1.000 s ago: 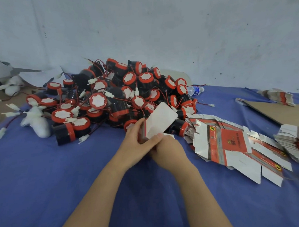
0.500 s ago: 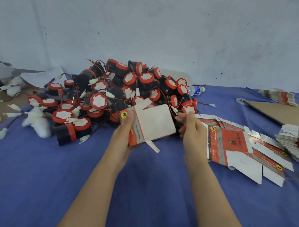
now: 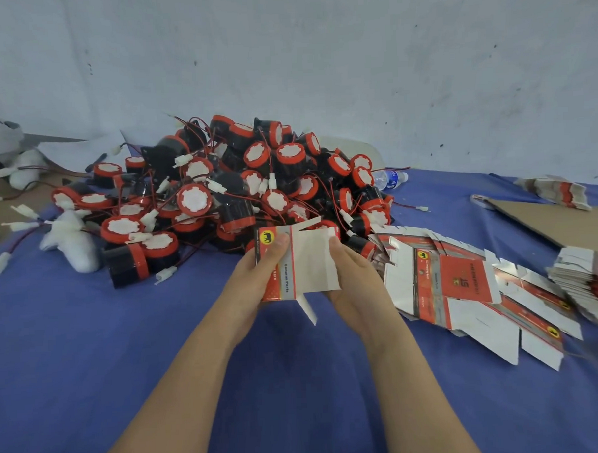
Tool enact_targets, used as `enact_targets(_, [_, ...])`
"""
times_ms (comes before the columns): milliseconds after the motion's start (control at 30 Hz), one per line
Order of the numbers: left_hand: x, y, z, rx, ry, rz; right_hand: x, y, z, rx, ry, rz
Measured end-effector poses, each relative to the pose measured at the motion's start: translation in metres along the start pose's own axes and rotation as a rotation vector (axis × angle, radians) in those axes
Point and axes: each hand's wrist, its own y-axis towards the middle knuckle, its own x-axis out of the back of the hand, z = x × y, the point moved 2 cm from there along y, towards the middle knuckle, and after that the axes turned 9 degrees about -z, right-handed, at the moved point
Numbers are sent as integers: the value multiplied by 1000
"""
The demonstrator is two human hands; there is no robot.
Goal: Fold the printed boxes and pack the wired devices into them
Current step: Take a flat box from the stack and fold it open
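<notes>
Right hand [image 3: 353,275] has rejoined left hand [image 3: 259,279], both pinching opposite edges of the printed box [image 3: 313,263].

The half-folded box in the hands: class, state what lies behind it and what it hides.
Behind the half-folded box, held by the left hand and right hand, lies the pile of wired devices. The box covers the pile's near edge, so what lies there cannot be seen.
</notes>
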Motion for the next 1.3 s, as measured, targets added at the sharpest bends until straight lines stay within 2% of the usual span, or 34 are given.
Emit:
enact_targets(67, [-3,-2,1,73,-100,47,-6,-4,0,-15,-12,-43])
enact_targets(167, [-5,-6,1,165,-314,170,-12,-7,2,-119,2,-16])
enact_targets(267, [-4,-9,1,180,-375,204,-16,-4,-1,-144,48,7])
enact_targets(367, [-8,-7,-6,109,-418,78,-18,-4,-5,-123,216,-111])
enact_targets(433, [-5,-2,-11,-5,-500,-96,-14,0,-6,-198,433,-143])
enact_targets(467, [1,0,-14,-59,-565,-195,-10,4,-7,-195,466,-162])
enact_targets(500, [9,3,-17,-104,-636,-279,-5,7,-7,-117,380,-185])
enact_targets(533, [19,4,-22,-144,-699,-342,0,9,-7,27,167,-231])
enact_targets(600, [36,4,-31,-209,-797,-408,3,10,-8,385,-390,-350])
enact_targets(633, [44,4,-33,-220,-832,-436,0,10,-12,488,-606,-326])
enact_targets(733, [55,3,-32,-147,-823,-588,-21,11,-30,458,-1170,25])
enact_targets(800, [55,4,-28,-115,-784,-643,-30,10,-35,430,-1436,132])
enact_targets(867, [51,4,-26,-105,-805,-614,-33,6,-29,406,-1340,123])
enact_targets(967, [39,5,-26,-74,-842,-474,-23,-2,-21,325,-1195,250])
enact_targets(1000, [34,5,-25,-66,-827,-414,-16,-2,-16,333,-1164,201])
enact_targets(1033, [30,6,-24,-61,-785,-363,-7,0,-8,371,-1109,50])
enact_targets(1100, [21,7,-22,-71,-633,-261,11,6,10,433,-946,-389])
enact_targets(1133, [18,7,-20,-81,-545,-205,16,9,15,409,-914,-528])
enact_targets(1167, [15,7,-18,-87,-464,-152,15,12,16,336,-952,-563])
enact_targets(1233, [11,7,-13,-85,-320,-95,10,20,5,182,-1079,-456])
enact_targets(1300, [11,7,-9,-142,-115,-113,5,22,-8,150,-1106,-399])
